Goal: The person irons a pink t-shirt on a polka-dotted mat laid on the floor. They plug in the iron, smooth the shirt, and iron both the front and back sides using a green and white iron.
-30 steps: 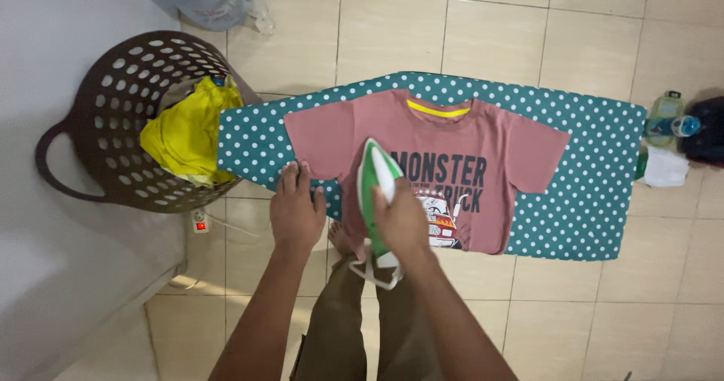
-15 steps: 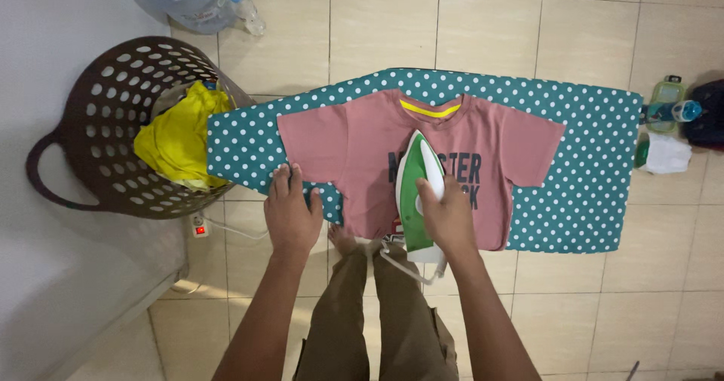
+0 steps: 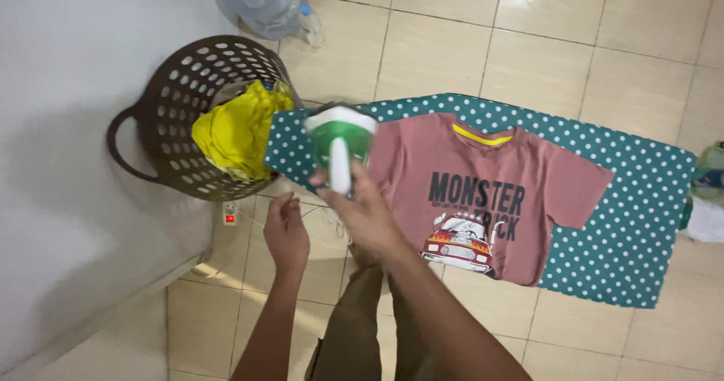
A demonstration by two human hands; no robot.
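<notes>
Gripping the white handle of a green-and-white electric iron (image 3: 338, 136), the right hand (image 3: 367, 213) has its fingers curled shut around it; the iron stands on its heel at the narrow end of a teal, white-dotted ironing board (image 3: 633, 222), its outline blurred. Beside it, the left hand (image 3: 286, 234) hangs below the board edge, fingers loosely bent, touching nothing clearly visible. A dusty-pink printed T-shirt (image 3: 490, 185) lies flat on the board. Nearby stands a brown perforated plastic laundry basket (image 3: 162, 136) holding yellow cloth (image 3: 234, 132).
</notes>
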